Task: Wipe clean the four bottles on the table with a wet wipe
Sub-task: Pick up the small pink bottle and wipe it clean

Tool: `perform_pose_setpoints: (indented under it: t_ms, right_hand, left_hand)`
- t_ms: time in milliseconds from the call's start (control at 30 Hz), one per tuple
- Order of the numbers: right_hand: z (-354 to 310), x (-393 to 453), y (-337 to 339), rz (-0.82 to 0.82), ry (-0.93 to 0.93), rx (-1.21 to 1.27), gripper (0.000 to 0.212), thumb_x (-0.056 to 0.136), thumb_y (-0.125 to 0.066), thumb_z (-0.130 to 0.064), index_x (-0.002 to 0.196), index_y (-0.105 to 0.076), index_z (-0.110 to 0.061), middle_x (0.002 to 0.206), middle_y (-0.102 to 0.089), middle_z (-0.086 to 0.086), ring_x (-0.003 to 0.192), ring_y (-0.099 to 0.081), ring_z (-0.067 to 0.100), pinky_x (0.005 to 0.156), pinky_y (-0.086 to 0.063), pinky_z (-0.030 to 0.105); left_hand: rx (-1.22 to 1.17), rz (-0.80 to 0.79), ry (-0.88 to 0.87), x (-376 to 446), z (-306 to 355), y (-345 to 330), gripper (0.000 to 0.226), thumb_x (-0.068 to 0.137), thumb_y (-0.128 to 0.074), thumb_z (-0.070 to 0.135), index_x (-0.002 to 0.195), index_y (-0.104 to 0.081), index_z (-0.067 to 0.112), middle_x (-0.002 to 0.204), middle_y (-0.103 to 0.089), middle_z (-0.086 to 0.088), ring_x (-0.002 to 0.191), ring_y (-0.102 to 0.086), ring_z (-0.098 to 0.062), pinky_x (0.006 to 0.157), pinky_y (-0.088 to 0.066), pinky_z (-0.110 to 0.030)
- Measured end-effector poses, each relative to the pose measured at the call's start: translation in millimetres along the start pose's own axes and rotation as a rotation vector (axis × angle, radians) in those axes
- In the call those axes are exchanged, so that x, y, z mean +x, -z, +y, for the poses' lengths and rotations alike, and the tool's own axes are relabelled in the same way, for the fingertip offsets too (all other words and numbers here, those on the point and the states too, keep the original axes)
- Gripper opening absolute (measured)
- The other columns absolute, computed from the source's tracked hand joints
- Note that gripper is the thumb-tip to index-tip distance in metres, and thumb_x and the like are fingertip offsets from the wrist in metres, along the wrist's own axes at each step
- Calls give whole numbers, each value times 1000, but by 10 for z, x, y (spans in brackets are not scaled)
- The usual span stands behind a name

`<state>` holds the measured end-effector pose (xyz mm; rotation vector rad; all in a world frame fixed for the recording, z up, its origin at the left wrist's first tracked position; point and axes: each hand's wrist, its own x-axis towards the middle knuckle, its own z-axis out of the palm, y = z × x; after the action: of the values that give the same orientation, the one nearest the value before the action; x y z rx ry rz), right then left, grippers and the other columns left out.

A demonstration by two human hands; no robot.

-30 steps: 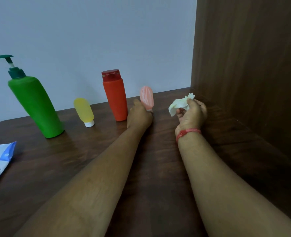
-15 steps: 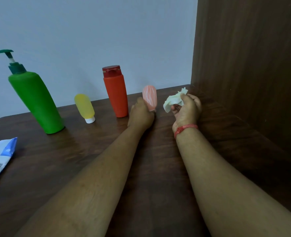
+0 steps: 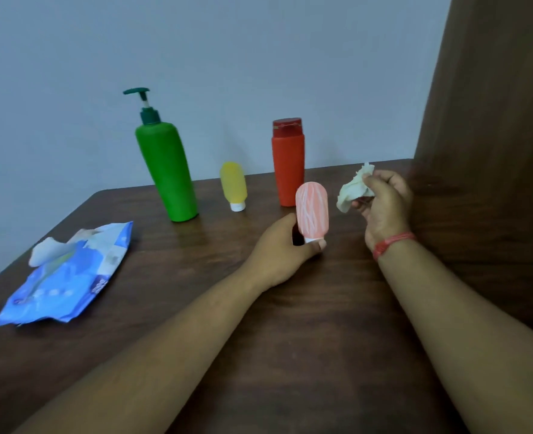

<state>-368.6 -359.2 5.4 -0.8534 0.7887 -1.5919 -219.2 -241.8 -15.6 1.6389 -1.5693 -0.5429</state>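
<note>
Four bottles on a dark wooden worktop [image 3: 290, 355]. Print on the blue wipe pack [image 3: 68, 277] at left is blurred and unreadable; both forearms are cut off by the lower edge. Pink bottle [image 3: 311, 209]: small, white-streaked, standing cap-down, its white cap mostly hidden by the left hand [image 3: 279, 255], which grips it at the base. Wet wipe [image 3: 354, 191]: crumpled, pale, pinched in the right hand [image 3: 384, 205], just right of the pink bottle and apart from it. Green pump bottle [image 3: 166, 170], yellow bottle [image 3: 233, 186] resting cap-down, and red bottle [image 3: 287, 161] stand along the wall.
</note>
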Motion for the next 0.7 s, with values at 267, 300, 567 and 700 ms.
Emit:
perform_pose_setpoints:
  t_ms: [267,300,567,700]
  right_hand:
    - [17,-628,-329,-526,148,-322,16,91,-63,-7,85,-63,-22,80,-73,-4,75,-72,18,55,-54,28]
    - [27,-700,-368,-584,197,-393,17,92,-63,-7,85,-63,-23,82,-73,-4,77,-72,18,58,-56,28]
    - [34,-1051,-502,-804,956,-946,10,90,-68,-7,99,-68,-10,99,-65,0,90,-60,12,77,-48,24]
    - [65,-1061,-519,-858,959,-997,15,88,-71,-7,103,-72,-10,102,-65,1,94,-59,11,79,-50,23]
  left_hand:
    - [-257,23,75,-654,-354,675,58,77,-74,56,129,-61,34,117,-70,23,108,-63,5,96,-47,-24]
    - [-290,54,82,-688,-388,717,60,75,-73,59,129,-62,34,117,-70,23,110,-63,4,99,-48,-27]
    - [-452,139,153,-649,-497,794,56,70,-70,67,110,-69,28,104,-74,5,105,-70,-21,105,-50,-52]
    - [-585,123,174,-597,-562,790,53,70,-79,60,105,-72,21,98,-76,5,100,-72,-17,105,-51,-50]
